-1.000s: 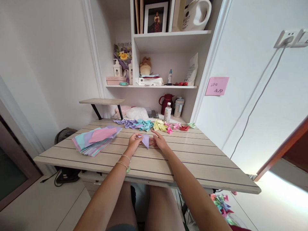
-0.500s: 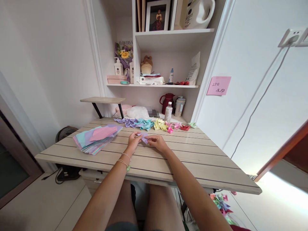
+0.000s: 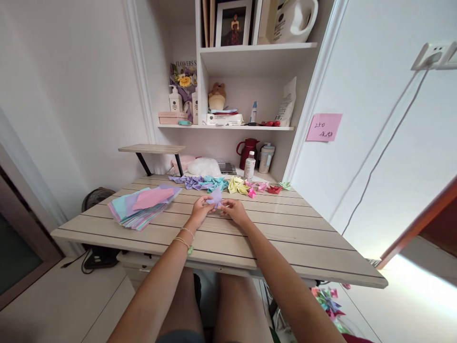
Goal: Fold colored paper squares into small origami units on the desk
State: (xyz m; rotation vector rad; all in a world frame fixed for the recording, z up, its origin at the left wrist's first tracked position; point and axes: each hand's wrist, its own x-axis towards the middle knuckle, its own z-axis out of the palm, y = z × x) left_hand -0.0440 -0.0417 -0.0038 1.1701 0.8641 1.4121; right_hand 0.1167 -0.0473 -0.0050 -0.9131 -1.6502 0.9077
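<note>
A small folded piece of purple paper [image 3: 216,196] is held up just above the desk, its broad face turned toward me. My left hand [image 3: 201,208] pinches its lower left side. On the right, the fingers of my right hand [image 3: 233,209] grip its lower right edge. Behind the hands lies a row of folded paper pieces: purple ones [image 3: 193,182], blue ones [image 3: 214,184], yellow ones [image 3: 237,185], and pink ones [image 3: 252,192]. To the left rests a fanned stack of coloured paper sheets [image 3: 143,205].
The slatted desk [image 3: 285,238] carries a small raised shelf [image 3: 152,149] at back left. A clear bottle [image 3: 249,166], a red jug [image 3: 247,153] and a tumbler [image 3: 266,158] stand at the back. More colourful folded paper [image 3: 326,302] sits below the desk's right side.
The purple paper has been turned upward, so more of its face shows above my fingers. Both hands stay in nearly the same place, with their fingers shifted slightly.
</note>
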